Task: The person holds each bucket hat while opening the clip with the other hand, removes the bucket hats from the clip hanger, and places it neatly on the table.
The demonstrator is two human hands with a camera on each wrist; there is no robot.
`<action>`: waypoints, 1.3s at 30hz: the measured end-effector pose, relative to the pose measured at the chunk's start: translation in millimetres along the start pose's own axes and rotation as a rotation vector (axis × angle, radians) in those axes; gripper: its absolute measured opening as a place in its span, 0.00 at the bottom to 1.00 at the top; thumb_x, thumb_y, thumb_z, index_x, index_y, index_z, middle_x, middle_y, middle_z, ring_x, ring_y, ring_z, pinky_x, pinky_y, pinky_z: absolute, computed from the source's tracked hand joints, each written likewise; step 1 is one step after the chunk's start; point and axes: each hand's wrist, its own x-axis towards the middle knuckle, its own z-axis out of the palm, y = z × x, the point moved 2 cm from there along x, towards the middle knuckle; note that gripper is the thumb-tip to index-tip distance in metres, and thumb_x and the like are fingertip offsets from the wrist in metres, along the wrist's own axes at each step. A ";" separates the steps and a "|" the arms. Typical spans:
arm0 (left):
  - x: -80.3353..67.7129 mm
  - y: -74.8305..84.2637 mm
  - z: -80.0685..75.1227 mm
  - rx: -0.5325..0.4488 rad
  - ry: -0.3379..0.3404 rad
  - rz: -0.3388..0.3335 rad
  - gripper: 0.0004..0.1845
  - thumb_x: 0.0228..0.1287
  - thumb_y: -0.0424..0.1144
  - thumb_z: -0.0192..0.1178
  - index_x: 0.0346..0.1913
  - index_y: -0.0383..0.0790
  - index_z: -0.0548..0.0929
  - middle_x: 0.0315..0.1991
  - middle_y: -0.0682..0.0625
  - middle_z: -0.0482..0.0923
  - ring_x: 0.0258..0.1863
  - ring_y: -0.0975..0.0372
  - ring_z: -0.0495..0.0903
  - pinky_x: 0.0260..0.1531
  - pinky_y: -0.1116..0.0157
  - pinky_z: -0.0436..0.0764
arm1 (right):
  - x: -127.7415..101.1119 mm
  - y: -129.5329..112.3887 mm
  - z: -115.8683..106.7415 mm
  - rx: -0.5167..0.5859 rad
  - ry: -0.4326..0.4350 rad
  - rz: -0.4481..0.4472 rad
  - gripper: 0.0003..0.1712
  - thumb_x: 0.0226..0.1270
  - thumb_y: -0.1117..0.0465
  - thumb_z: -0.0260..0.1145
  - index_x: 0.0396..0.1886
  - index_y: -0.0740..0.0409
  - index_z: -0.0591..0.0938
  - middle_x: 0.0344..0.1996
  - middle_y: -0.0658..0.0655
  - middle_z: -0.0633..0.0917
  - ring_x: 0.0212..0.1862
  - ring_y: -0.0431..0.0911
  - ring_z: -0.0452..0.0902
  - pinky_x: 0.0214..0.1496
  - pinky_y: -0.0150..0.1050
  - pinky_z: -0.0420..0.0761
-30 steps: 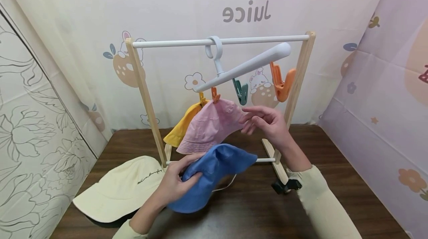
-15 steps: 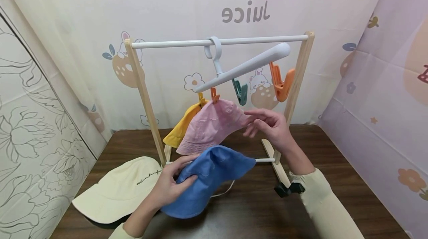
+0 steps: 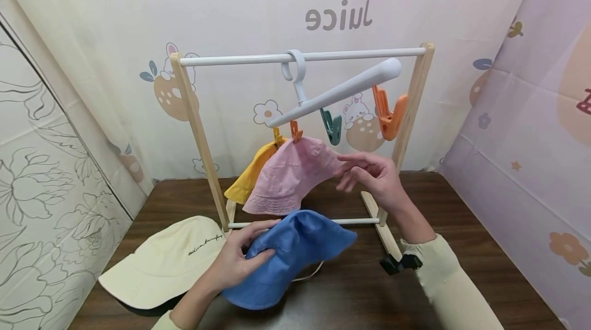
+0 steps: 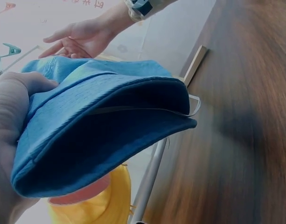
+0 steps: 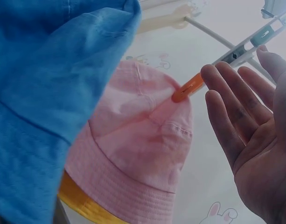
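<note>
A blue bucket hat (image 3: 300, 243) is gripped by my left hand (image 3: 237, 258), thumb on the near side, in front of the rack. Its opening faces the left wrist camera, where a white cord (image 4: 195, 105) shows. My right hand (image 3: 378, 178) hovers with loosely bent fingers beside a pink bucket hat (image 3: 283, 178); the right wrist view shows a gap between them. An orange clip (image 3: 296, 132) holds the pink hat under the white hanger (image 3: 341, 93). Behind it hangs a yellow hat (image 3: 249, 178) from a yellow clip (image 3: 277, 135).
A green clip (image 3: 330, 124) and a larger orange clip (image 3: 392, 119) hang from the hanger with nothing in them. The hanger hooks over the rack's white top bar (image 3: 231, 60). At left, a cream cap (image 3: 171, 258) lies on the dark wooden table (image 3: 351, 289).
My left hand has brought the blue hat slightly lower and a little to the left. The right hand has sunk slightly. The hanging hats have stayed in place.
</note>
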 end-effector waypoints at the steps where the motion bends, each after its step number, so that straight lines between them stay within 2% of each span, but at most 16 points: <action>1: -0.3 -0.9 0.0 0.000 -0.004 -0.006 0.31 0.70 0.19 0.69 0.75 0.33 0.80 0.66 0.29 0.88 0.65 0.71 0.88 0.65 0.72 0.86 | -0.2 0.2 0.0 -0.002 0.002 0.002 0.18 0.88 0.61 0.66 0.67 0.63 0.88 0.48 0.50 0.97 0.39 0.41 0.97 0.40 0.36 0.94; 5: -1.0 -5.7 0.5 -0.015 -0.026 -0.008 0.31 0.71 0.19 0.68 0.75 0.33 0.80 0.66 0.28 0.87 0.65 0.72 0.87 0.65 0.72 0.85 | -0.6 0.3 -0.4 -0.012 0.006 0.006 0.18 0.88 0.61 0.66 0.67 0.67 0.87 0.48 0.49 0.97 0.39 0.41 0.97 0.40 0.36 0.94; 9: -1.5 -8.6 1.2 -0.046 -0.042 -0.028 0.31 0.71 0.19 0.68 0.75 0.32 0.80 0.68 0.28 0.86 0.66 0.73 0.86 0.66 0.73 0.85 | -0.9 0.7 -0.5 -0.011 0.002 0.004 0.17 0.88 0.60 0.66 0.67 0.59 0.89 0.48 0.45 0.97 0.39 0.41 0.97 0.39 0.36 0.94; 15: -1.8 -11.9 0.4 -0.053 -0.056 -0.012 0.30 0.71 0.18 0.67 0.75 0.32 0.79 0.67 0.29 0.86 0.66 0.73 0.86 0.67 0.73 0.84 | -0.2 0.9 -0.9 0.011 -0.002 -0.009 0.16 0.88 0.63 0.65 0.67 0.53 0.89 0.47 0.51 0.97 0.39 0.41 0.97 0.38 0.36 0.94; 18: -2.7 -14.0 -0.3 -0.054 -0.059 -0.021 0.30 0.72 0.19 0.67 0.75 0.32 0.79 0.68 0.30 0.86 0.66 0.73 0.86 0.67 0.74 0.83 | -0.1 1.9 -1.3 0.024 -0.007 -0.015 0.17 0.87 0.65 0.64 0.67 0.57 0.89 0.47 0.52 0.97 0.39 0.41 0.97 0.39 0.35 0.94; 28: -3.3 -21.1 -10.3 0.000 -0.024 -0.085 0.30 0.74 0.22 0.68 0.77 0.34 0.79 0.69 0.30 0.86 0.66 0.74 0.86 0.68 0.74 0.82 | 0.2 3.0 -0.8 0.030 -0.010 -0.014 0.18 0.87 0.67 0.63 0.68 0.56 0.89 0.47 0.50 0.97 0.39 0.41 0.97 0.40 0.35 0.94; 39: -5.0 -25.7 -16.4 0.028 -0.012 -0.108 0.30 0.75 0.22 0.67 0.77 0.35 0.79 0.71 0.30 0.85 0.69 0.74 0.84 0.69 0.75 0.81 | -0.3 4.4 2.0 0.048 -0.022 0.004 0.18 0.87 0.66 0.64 0.68 0.53 0.89 0.48 0.49 0.97 0.40 0.41 0.97 0.41 0.34 0.94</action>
